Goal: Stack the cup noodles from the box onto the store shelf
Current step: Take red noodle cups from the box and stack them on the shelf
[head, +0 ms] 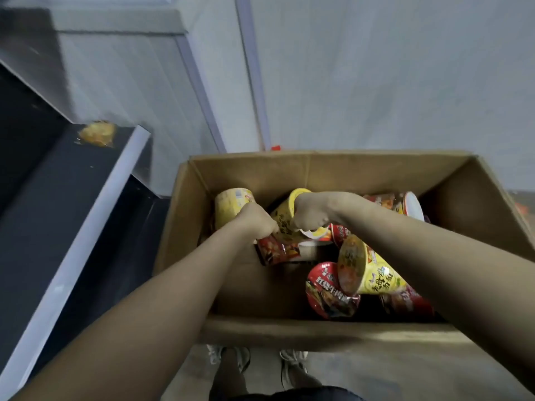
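An open cardboard box [260, 172] holds several yellow and red cup noodles lying in a jumble. My left hand [256, 221] reaches into the box's left side and grips a yellow cup [231, 205] near its base, above a red cup [278, 251]. My right hand [311, 211] grips another yellow cup [285, 218] in the middle of the box. A further yellow cup [367, 270] and a red cup [327, 290] lie at the front right. The dark store shelf [72, 180] runs along the left, with one yellow cup [97, 134] on it at the far end.
A pale wall stands behind the box, with a lilac trim strip [202, 91] slanting down it. The shelf has a light front edge [95, 221]. My feet in shoes [292, 360] show below the box on a grey floor.
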Demonstrator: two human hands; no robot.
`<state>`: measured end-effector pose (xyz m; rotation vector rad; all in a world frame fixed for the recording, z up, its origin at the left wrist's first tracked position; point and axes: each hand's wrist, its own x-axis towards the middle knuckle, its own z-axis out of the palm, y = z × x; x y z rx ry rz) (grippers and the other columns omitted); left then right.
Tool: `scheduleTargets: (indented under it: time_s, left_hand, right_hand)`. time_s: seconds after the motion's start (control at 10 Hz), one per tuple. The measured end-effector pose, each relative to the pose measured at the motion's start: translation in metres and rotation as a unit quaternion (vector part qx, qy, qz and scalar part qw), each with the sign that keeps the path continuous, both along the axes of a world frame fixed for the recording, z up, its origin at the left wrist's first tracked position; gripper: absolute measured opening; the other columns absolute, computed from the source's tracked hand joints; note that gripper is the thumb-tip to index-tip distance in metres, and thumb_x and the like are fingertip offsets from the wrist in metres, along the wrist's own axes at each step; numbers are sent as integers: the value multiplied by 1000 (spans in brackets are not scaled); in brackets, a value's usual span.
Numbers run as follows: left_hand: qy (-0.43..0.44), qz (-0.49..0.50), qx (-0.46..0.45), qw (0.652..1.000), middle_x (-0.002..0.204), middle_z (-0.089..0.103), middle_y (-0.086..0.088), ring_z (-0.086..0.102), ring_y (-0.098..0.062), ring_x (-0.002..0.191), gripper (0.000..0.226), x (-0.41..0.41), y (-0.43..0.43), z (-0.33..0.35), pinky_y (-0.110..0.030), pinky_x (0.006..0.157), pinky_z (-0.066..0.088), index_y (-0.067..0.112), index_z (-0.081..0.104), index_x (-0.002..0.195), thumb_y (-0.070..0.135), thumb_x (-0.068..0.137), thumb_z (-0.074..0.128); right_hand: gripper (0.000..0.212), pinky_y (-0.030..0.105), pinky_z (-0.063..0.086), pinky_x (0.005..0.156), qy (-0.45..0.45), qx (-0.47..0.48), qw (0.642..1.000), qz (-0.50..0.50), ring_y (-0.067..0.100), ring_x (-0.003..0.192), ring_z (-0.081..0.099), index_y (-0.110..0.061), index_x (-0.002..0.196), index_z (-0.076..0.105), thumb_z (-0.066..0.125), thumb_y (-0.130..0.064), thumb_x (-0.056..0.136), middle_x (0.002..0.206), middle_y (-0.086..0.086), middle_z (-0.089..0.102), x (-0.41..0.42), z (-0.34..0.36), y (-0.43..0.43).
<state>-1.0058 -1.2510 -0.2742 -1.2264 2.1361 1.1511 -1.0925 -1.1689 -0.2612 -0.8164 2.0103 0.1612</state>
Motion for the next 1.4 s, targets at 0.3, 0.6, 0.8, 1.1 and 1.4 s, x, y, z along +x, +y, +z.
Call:
scheduleTargets:
  time_s: [0.3, 0.6, 0.8, 1.1, 1.4]
  left_hand:
    - [-73, -26, 62, 995, 103, 66, -12, 63, -22, 87, 30, -7, 36, -116, -29, 75, 55, 4, 64, 113, 17, 86, 69]
    - [-135, -32, 103, 985, 108, 60, -10, 58, -18, 84, 38, -1, 57, -169, -24, 55, 44, 7, 55, 123, 20, 89, 65]
    - [-158, -35, 144, 976, 107, 54, -5, 53, -20, 96, 52, 3, 70, -196, -28, 78, 45, 6, 44, 136, 21, 91, 64]
    - [-202, -38, 223, 953, 111, 61, -10, 63, -22, 98, 36, 8, 79, -208, -31, 87, 49, 6, 53, 127, 27, 99, 54]
    - [-214, 58, 298, 928, 95, 66, -7, 65, -22, 91, 14, 1, 60, -210, -39, 93, 50, 10, 63, 101, 20, 92, 62]
  right_hand:
    - [23, 17, 32, 46, -70, 25, 997, -9, 13, 59, 43, -9, 73, 51, 47, -11, 96, 73, 2, 47, 4, -74, 49]
    - [17, 28, 45, 61, -45, 35, 993, -99, 18, 70, 55, -5, 103, 61, 50, -7, 90, 86, 7, 60, 9, -149, 72]
    - [38, 38, 43, 95, 24, 47, 999, -1, 32, 119, 46, -9, 130, 50, 49, -11, 92, 131, 15, 45, 5, -182, 76]
    - [32, 37, 38, 96, 139, 78, 973, 164, 29, 121, 49, -13, 128, 53, 44, -17, 97, 130, 11, 53, 7, -207, 73]
    - [29, 34, 48, 83, 126, 42, 987, 93, 28, 112, 59, -10, 122, 55, 48, -7, 94, 122, 9, 60, -9, -203, 62]
